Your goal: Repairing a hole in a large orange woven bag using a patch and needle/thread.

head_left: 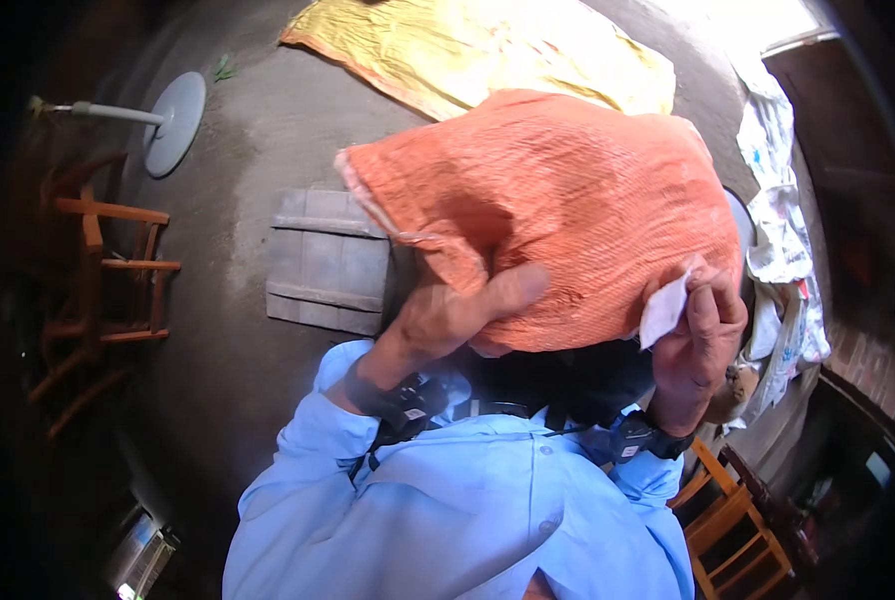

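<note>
We are holding an orange woven-plastic sack [588, 200] just ahead, long axis running left-right, hands apart: left hand [456, 316] gripping its near edge, right hand [703, 335] pinching a thin white flap [664, 312]

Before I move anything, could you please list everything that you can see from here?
Sack: one, orange, in front of the person, at both hands
White scrap: one, white, at the right hand's fingers
Sheet: one, yellow, floor beyond the sack
Board: one, grey, floor left of the sack
Round base with pole: one, pale grey, upper left
Sprig: one, green, floor, upper left
Wooden chairs: at least two, brown, far left and lower right
White sacking: count unclear, white, right
Wristbands: two, black, both wrists
Shirt: one, light blue, bottom centre
Hands: two, bare, left and right of the sack's near side
</note>
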`<control>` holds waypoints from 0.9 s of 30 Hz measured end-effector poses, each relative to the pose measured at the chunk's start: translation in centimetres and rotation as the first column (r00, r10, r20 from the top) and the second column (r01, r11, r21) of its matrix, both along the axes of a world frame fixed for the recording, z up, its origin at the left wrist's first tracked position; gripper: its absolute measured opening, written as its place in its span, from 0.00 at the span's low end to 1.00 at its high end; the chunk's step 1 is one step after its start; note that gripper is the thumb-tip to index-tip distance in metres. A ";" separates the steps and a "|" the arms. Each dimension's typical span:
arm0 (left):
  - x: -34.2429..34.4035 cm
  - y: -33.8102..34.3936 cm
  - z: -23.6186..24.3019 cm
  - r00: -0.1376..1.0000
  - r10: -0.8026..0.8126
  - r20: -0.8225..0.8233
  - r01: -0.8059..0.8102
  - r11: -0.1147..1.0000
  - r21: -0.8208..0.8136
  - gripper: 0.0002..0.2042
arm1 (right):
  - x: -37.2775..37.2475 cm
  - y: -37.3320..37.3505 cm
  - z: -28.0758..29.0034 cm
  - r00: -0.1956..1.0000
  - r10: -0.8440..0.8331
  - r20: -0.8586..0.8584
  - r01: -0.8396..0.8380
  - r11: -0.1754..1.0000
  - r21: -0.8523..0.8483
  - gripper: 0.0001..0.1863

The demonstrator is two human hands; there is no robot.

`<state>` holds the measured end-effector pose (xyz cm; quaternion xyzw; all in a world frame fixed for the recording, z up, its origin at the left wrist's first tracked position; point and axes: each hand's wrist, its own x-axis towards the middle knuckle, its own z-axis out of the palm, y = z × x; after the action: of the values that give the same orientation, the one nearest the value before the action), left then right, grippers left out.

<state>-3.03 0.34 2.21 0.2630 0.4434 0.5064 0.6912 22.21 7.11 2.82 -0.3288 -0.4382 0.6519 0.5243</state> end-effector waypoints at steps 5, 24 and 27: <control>1.2 0.1 1.4 1.000 0.029 -0.003 -0.029 0.999 -0.013 0.30 | -1.0 -0.3 1.3 1.000 0.004 0.021 -0.004 1.000 -0.002 0.06; 1.1 -0.5 -1.1 0.966 0.245 -0.083 -0.244 0.969 0.024 0.24 | -5.8 -2.5 1.3 0.821 -0.201 0.534 -0.009 0.931 0.365 0.05; 1.1 -0.5 -1.1 0.962 0.253 -0.104 -0.253 0.967 0.009 0.24 | -5.9 -2.7 1.5 0.805 -0.211 0.555 -0.014 0.928 0.373 0.06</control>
<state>-1.97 -0.14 1.16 0.2287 0.5099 0.5752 0.5974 16.26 4.42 4.32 -0.4348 -0.6715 0.3988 0.4484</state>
